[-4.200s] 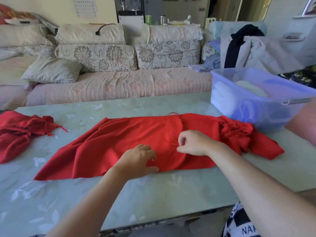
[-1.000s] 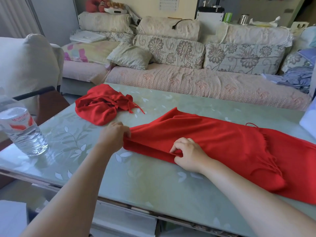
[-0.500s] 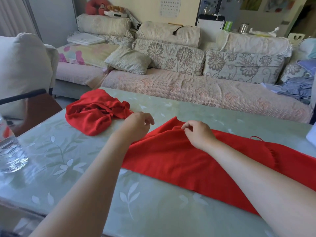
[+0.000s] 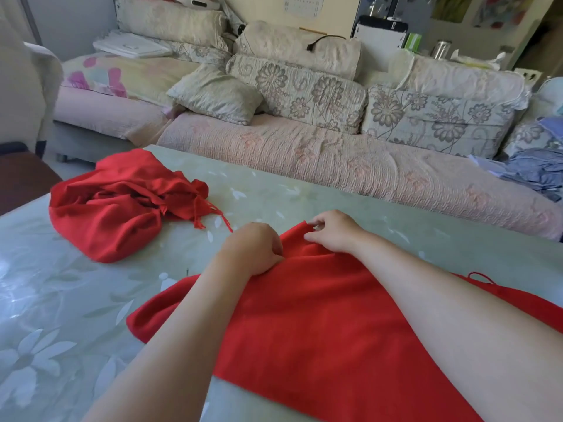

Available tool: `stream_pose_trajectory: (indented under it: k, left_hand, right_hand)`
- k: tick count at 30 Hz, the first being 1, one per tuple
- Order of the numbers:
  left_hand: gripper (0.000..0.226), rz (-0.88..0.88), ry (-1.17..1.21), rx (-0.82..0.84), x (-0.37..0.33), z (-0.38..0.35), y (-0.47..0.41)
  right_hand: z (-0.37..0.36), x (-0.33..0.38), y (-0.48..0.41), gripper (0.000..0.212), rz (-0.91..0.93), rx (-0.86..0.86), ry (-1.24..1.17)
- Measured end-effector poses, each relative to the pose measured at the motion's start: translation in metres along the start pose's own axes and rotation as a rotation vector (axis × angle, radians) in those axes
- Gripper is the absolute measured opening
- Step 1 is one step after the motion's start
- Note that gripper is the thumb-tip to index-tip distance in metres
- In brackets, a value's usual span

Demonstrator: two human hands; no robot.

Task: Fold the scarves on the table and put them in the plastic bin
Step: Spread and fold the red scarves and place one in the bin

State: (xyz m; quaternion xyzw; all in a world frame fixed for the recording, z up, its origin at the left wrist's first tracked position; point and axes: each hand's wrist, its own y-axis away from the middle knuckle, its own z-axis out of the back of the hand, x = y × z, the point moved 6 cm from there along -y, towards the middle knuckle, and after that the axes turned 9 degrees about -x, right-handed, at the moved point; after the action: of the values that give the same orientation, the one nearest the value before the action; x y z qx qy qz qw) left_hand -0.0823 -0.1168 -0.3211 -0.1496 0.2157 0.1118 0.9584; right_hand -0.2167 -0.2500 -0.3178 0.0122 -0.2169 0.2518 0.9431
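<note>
Mid-frame, I see the flat red scarf (image 4: 320,324) spread over the centre and lower right of the table (image 4: 61,300). The left hand (image 4: 253,248) has its fingers curled tight, gripping the cloth at its left edge. Just beside it, the right hand (image 4: 332,231) pinches the scarf's far corner between thumb and fingertips. A bunched red scarf (image 4: 115,208) lies at the upper left, apart from both hands. A floral sofa (image 4: 335,166) runs behind the table.

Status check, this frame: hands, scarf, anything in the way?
Left hand, right hand both gripping spread scarf at its far corner. Second scarf bunched at left, unfolded. Bin not in view; no obstruction seen.
</note>
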Motion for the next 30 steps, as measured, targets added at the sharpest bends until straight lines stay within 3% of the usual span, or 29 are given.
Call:
stream_pose_trajectory:
  k: [2, 5, 10, 14, 18, 21, 25, 30]
  left_hand:
    - [0.013, 0.042, -0.042, -0.021, 0.002, -0.001, -0.004]
    - [0.006, 0.084, -0.086, -0.035, 0.005, -0.003, -0.010]
    - [0.005, 0.093, -0.125, -0.043, 0.012, -0.005, -0.017]
    - [0.031, 0.146, -0.075, -0.064, 0.015, -0.002, -0.017]
    - [0.011, 0.163, -0.114, -0.142, 0.015, 0.000, -0.019]
    - [0.015, 0.208, -0.134, -0.295, 0.019, 0.014, -0.028]
    - [0.026, 0.290, -0.233, -0.321, 0.042, 0.015, -0.046]
    - [0.025, 0.175, -0.329, -0.248, 0.040, -0.004, -0.045]
  right_hand:
    - [-0.004, 0.001, -0.006, 0.029, -0.002, 0.006, -0.002]
    - [-0.007, 0.001, -0.014, 0.007, 0.018, -0.016, 0.045]
    - [0.008, 0.002, -0.027, 0.011, -0.003, -0.126, 0.059]
    - [0.013, 0.008, -0.040, 0.021, 0.044, -0.113, -0.033]
    - [0.013, 0.014, -0.045, 0.008, 0.088, -0.138, -0.049]
    - [0.012, 0.006, -0.041, 0.023, 0.094, -0.180, -0.030]
    - [0.010, -0.005, -0.025, 0.006, 0.122, -0.201, -0.092]
    - [-0.006, -0.007, -0.021, 0.053, 0.059, -0.019, 0.005]
